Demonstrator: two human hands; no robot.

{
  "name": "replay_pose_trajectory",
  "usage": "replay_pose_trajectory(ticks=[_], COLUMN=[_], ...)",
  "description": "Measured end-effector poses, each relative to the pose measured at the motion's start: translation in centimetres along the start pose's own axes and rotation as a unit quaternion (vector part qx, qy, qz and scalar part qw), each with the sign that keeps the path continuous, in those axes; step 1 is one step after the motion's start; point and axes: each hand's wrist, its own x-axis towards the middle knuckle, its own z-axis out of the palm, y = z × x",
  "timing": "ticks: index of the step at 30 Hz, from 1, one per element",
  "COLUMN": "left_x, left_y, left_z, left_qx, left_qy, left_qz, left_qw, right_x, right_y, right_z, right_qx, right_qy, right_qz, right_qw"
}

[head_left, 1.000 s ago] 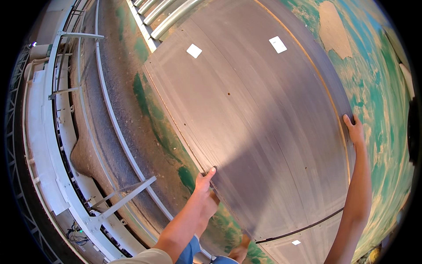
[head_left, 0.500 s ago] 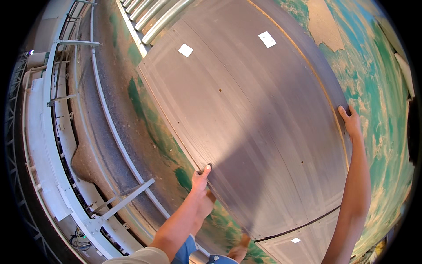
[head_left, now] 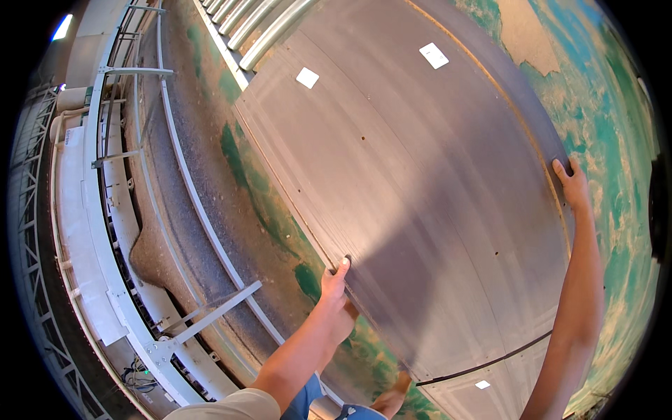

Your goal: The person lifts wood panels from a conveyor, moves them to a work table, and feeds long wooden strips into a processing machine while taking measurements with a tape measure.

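A large, flat greyish-brown panel [head_left: 336, 168] with small round holes fills the middle of the view. My left hand [head_left: 334, 283] grips its left edge, thumb on top and fingers hidden beneath. On the far side, my right hand [head_left: 574, 183] holds the right edge, with the thumb lying over the face. Two white labels stick to the panel's upper part, a left label [head_left: 307, 78] and a right label [head_left: 434, 55]. At the near end, past a dark gap, a second panel [head_left: 455, 392] of like colour carries a smaller white label [head_left: 482, 384].
Metal rollers [head_left: 273, 35] of a conveyor lie at the panel's far left end. To the left runs a white metal frame [head_left: 119, 280] with a rail and a diagonal brace [head_left: 220, 311]. Worn green floor [head_left: 609, 175] shows on the right. Below my left hand, bare skin [head_left: 392, 397] shows, partly hidden.
The whole scene has shifted slightly rightward in view. Both hands keep their places on the panel's edges, and little else differs.
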Motion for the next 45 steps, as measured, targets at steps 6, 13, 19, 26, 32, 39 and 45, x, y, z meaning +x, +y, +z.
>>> replay_pose_trajectory(ticks=[6,13,19,26,32,39,45], left_x=[0.5,0.4,1.5,-9.2,-22.4,-21.8,-23.0], left_y=[-0.2,0.0,-0.3,-6.0,-20.5,-29.7,-31.8], left_z=[-1.6,-3.0,-3.5,1.9,15.4,23.6,23.8], left_qx=[0.018,0.030,0.103,0.572,0.599,0.650,0.638], left_qy=[0.045,-0.066,-0.074,0.075,-0.293,-0.229,-0.223], left_qz=[-0.024,-0.059,-0.030,0.452,0.589,0.669,0.681], left_qw=[0.999,0.996,0.991,0.681,0.457,0.279,0.282], right_x=[-0.9,-4.9,-25.2,-60.3,-69.5,-59.6,-58.5], right_y=[-1.0,-5.7,-1.0,15.7,37.8,44.2,43.7], right_z=[1.3,2.1,10.3,10.4,4.4,1.6,1.9], right_qx=[-0.017,-0.133,0.112,0.081,-0.071,-0.181,-0.168], right_qy=[0.011,0.090,0.264,0.269,0.259,0.270,0.284], right_qz=[-0.003,0.044,-0.122,0.182,0.275,0.184,0.190], right_qw=[1.000,0.986,0.950,0.942,0.923,0.927,0.925])
